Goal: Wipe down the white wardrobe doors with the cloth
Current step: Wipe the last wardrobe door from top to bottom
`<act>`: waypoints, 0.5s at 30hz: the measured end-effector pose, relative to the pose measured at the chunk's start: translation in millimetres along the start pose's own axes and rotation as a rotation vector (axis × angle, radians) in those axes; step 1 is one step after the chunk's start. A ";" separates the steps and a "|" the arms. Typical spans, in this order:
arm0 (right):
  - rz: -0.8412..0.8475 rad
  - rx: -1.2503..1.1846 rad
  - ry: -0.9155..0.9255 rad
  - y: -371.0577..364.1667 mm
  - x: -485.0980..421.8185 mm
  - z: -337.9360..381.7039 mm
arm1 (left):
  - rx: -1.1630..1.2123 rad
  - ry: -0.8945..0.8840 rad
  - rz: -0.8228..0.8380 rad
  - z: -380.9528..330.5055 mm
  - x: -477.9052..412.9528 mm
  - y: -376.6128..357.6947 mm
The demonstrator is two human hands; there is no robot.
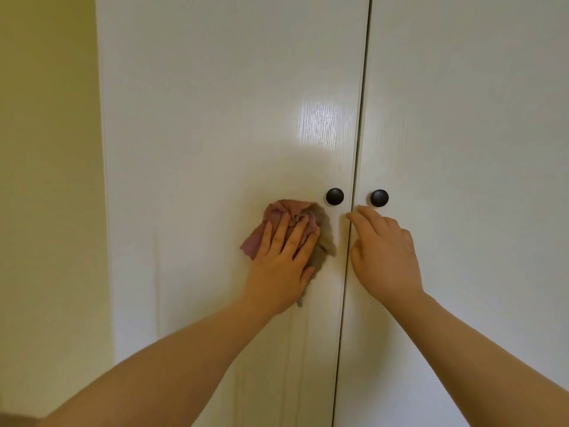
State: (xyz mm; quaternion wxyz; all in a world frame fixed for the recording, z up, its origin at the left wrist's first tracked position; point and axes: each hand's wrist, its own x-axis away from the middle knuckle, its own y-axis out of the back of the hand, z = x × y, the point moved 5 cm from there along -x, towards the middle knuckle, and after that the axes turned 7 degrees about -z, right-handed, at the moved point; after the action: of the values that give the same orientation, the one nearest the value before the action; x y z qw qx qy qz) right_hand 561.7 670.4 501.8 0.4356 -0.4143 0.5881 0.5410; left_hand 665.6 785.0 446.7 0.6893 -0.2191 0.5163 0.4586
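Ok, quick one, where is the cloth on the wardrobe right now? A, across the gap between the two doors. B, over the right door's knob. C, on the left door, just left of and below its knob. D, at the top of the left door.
C: the left hand presses the cloth flat against the left door, beside and slightly below its dark knob.

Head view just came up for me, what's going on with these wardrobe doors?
A person is wiping the left wardrobe door. The left hand presses a crumpled pink and tan cloth flat against it, just below and left of the left black knob. The right hand is empty, its fingers at the seam between the doors, just under the right black knob. Both doors look closed.
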 end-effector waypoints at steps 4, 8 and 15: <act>0.086 -0.078 -0.032 -4.7 13.5 5.1 | 0.018 -0.177 0.064 -11.1 42.5 -1.2; 0.187 -0.098 -0.063 -2.2 19.0 5.7 | -0.021 -0.071 0.027 3.2 16.5 4.9; 0.280 -0.112 -0.121 -10.8 26.8 9.2 | 0.015 -0.104 0.082 -18.7 53.5 -2.1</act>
State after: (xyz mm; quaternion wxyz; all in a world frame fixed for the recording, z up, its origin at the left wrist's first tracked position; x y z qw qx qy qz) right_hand 565.2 678.4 472.8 0.3670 -0.3184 0.5817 0.6523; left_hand 660.3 791.1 390.6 0.6976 -0.1686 0.4917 0.4932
